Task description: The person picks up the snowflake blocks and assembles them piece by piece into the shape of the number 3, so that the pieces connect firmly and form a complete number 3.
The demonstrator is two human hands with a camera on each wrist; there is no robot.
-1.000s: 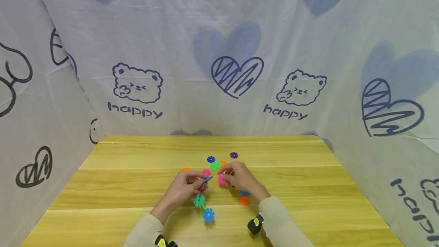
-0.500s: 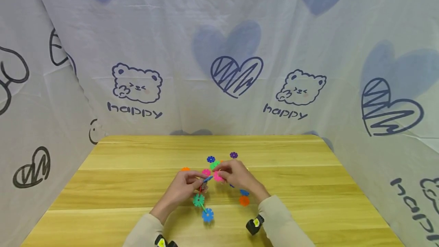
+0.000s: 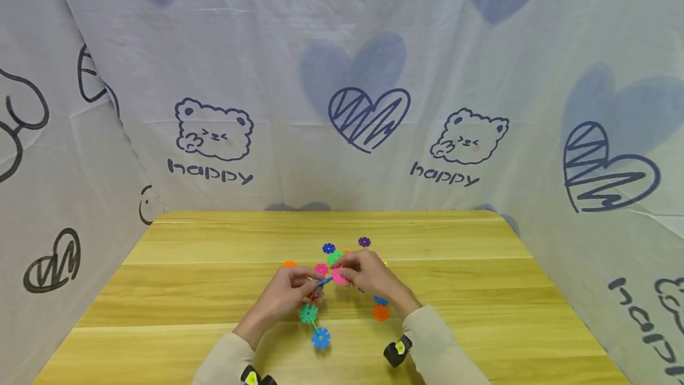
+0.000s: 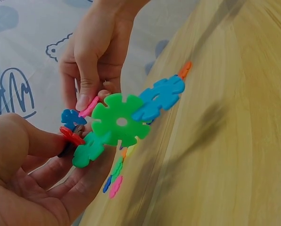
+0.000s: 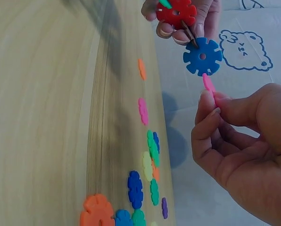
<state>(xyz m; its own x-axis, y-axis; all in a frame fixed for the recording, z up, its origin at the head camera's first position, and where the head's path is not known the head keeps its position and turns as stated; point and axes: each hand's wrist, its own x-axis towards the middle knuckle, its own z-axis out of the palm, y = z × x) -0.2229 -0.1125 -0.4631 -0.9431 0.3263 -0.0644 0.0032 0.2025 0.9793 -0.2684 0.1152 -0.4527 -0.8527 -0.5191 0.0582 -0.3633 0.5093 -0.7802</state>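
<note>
head view, above the wooden table (image 3: 465, 290), left hand (image 3: 283, 294) gripping a chain (image 3: 304, 317) of flower-shaped discs, right hand (image 3: 371, 274) pinching a pink disc (image 3: 339, 277), left wrist view, notched green, blue and red pieces (image 4: 106, 120) slotted together, right wrist view, pink edge at a blue disc's (image 5: 212, 55) rim

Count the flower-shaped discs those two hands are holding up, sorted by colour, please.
Blue discs: 2
Green discs: 2
Red disc: 1
Dark brown disc, seen edge-on: 1
Pink disc: 1
Total: 7
</note>
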